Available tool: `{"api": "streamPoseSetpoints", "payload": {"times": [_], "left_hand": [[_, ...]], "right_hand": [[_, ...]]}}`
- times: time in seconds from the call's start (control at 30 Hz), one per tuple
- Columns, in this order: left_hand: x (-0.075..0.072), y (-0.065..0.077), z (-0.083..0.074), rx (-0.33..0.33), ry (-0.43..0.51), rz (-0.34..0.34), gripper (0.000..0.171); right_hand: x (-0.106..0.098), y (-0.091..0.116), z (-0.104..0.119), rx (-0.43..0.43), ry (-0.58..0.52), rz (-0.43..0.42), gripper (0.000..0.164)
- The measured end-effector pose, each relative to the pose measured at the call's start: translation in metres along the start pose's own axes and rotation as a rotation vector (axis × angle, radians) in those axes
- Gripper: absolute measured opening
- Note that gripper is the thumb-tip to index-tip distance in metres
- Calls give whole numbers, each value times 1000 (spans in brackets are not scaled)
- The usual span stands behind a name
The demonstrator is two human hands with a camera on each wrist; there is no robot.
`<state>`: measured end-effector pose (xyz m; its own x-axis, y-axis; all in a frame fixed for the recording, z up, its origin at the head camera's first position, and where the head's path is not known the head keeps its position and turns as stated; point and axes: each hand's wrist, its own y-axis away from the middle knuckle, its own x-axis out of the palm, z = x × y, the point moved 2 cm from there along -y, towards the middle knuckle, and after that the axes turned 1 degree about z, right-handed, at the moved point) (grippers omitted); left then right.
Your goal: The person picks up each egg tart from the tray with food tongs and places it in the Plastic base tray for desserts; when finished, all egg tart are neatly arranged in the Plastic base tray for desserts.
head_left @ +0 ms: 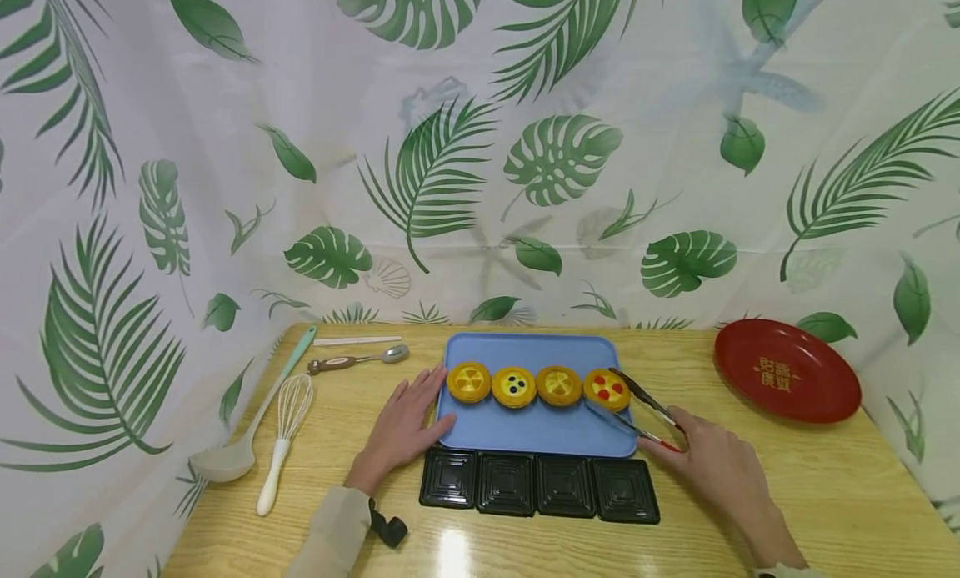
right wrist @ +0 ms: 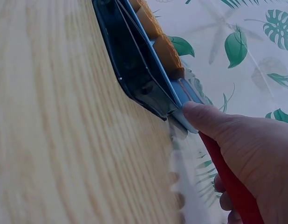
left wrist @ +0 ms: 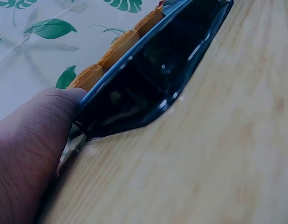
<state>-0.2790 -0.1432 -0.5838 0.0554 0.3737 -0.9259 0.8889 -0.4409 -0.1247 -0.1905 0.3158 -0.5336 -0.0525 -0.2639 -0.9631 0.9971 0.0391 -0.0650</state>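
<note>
Head view: on my feed the right hand (head_left: 720,461) holds the tongs (head_left: 649,399), arms part-way spread, tips set either side of the red-dotted tart (head_left: 607,389), rightmost of four in a row on the blue tray (head_left: 525,428). Whether the tips actually press the crust, can't tell. To do this well, I'd want the tips level and low on the crust, off the topping, squeezed evenly and gently so the pastry doesn't dent; any lift should go straight up, or the neighbouring tart (head_left: 559,386) could get knocked. Left hand (head_left: 405,424) is at the tray's left edge, fingers stretched out, thumb spread wide from them; good spot for steadying, light pressure is plenty. Four black square dishes (head_left: 506,485) line the tray's near side, so I'd swing clear of them. Left wrist view: mostly thumb, against the tray's rim, gripping nothing I can see; other fingers hidden. Tart sides poke above the rim. Right wrist view: thumb lies on the red handle, other fingertips showing round its far side, so a proper hold on the tongs; squeeze force unreadable.
</note>
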Motion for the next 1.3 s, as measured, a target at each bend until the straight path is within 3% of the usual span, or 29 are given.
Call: {"api": "streamPoseSetpoints", "payload": {"times": [0.27, 0.47, 0.8, 1.3], "left_hand": [[1, 0, 0, 16, 5, -16, 82], [1, 0, 1, 14, -10, -15, 83], [0, 0, 1, 13, -2, -7, 83], [0, 0, 1, 10, 17, 0, 82]], "right_hand": [[0, -1, -1, 11, 3, 25, 96], [1, 1, -2, -8, 5, 8, 89], [-12, 1, 0, -56, 32, -86, 80], [-34, 7, 41, -186, 66, -233, 67]]}}
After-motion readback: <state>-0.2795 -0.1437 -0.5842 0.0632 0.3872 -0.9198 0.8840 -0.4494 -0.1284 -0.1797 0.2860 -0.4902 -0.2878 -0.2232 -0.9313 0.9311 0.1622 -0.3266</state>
